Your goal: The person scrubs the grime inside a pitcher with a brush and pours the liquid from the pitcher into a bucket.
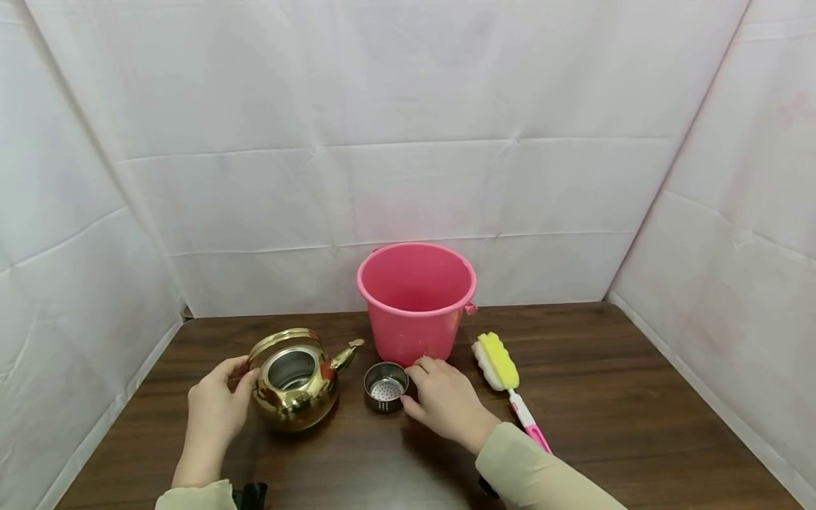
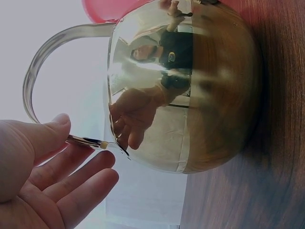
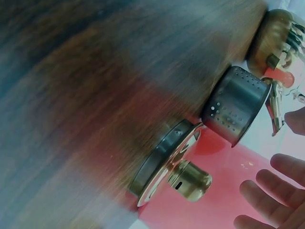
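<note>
A shiny gold kettle [image 1: 295, 407] stands lidless on the table's left side, its spout pointing right. My left hand [image 1: 219, 404] pinches the lower end of its handle [image 2: 43, 52] between thumb and fingers. Right of the kettle sits a small steel strainer [image 1: 386, 389] with holes in its base and lower wall. My right hand [image 1: 449, 404] hovers beside it, fingers extended and holding nothing. In the right wrist view the gold kettle lid [image 3: 167, 164] lies knob up beside the strainer, in front of those fingers; the hand hides it in the head view.
Behind the strainer a pink bucket [image 1: 414, 333] stands near the table's back edge. To its right lies a sponge brush [image 1: 500, 361] with a yellow and white head and a pink and white handle. White cloth [image 1: 408, 142] walls enclose the brown table [image 1: 605, 397].
</note>
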Motion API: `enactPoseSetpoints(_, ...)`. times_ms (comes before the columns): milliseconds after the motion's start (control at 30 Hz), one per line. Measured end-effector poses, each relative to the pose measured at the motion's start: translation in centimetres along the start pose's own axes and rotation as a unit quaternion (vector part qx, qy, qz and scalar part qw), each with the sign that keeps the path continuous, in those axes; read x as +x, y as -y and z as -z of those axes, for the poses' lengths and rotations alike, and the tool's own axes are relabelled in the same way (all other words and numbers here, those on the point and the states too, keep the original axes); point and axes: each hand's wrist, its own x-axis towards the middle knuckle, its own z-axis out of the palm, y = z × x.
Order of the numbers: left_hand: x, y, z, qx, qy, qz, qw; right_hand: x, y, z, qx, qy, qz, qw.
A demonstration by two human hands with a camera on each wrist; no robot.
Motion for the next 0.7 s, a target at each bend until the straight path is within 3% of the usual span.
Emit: enactPoseSetpoints(700, 0.0, 0.1, -0.1, -0.016, 0.001, 0.009, 0.9998, -1.2, -1.0, 0.0, 0.006, -0.004, -0.041, 0.999)
